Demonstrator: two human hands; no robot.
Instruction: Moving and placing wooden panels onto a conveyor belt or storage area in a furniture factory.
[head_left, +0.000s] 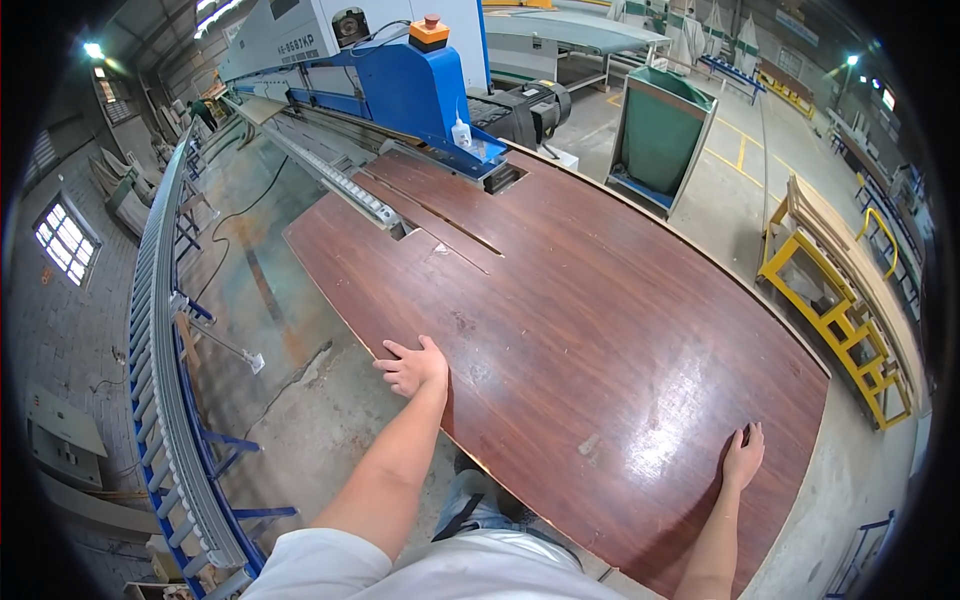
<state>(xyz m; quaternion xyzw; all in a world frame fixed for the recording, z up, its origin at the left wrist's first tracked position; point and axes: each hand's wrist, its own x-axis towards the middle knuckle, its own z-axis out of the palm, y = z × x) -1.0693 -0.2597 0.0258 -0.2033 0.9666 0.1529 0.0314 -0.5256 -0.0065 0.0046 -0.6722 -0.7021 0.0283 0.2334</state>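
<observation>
Just a glossy, reddish-brown wood-grain panel [600, 300], long and flat.

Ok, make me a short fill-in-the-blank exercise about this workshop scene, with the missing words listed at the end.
1. Both hands rest on a large reddish-brown ____ panel.
2. The left hand lies at the panel's ____ edge, and the right hand lies flat on its top.
3. At the panel's far end stands a ____ machine.
4. Along the left side runs a roller ____.

Missing words: wooden; left; blue; conveyor
</observation>
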